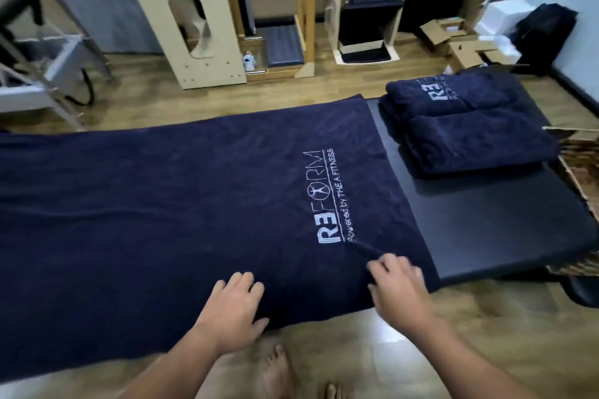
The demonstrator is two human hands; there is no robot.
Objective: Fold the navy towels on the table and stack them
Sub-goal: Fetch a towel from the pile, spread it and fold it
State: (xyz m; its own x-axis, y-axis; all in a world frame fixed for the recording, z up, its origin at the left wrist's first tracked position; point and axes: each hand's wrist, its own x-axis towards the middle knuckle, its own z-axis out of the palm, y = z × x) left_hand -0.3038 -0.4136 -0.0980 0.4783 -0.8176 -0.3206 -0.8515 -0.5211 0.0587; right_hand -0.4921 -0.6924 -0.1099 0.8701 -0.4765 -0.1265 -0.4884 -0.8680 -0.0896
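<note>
Both hands, left hand (234, 304) and right hand (397, 285), rest on the spread towel (162, 204).

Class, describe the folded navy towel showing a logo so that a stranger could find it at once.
Start at the long black padded table. At its far right end lie folded navy towels. The folded navy towel showing white lettering lies farthest back; the plain folded navy towel in front shows none.

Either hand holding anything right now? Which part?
Nothing clearly held. The left hand lies flat on the spread towel near its front edge; the right hand touches it by the front right corner, grip unclear.
</note>
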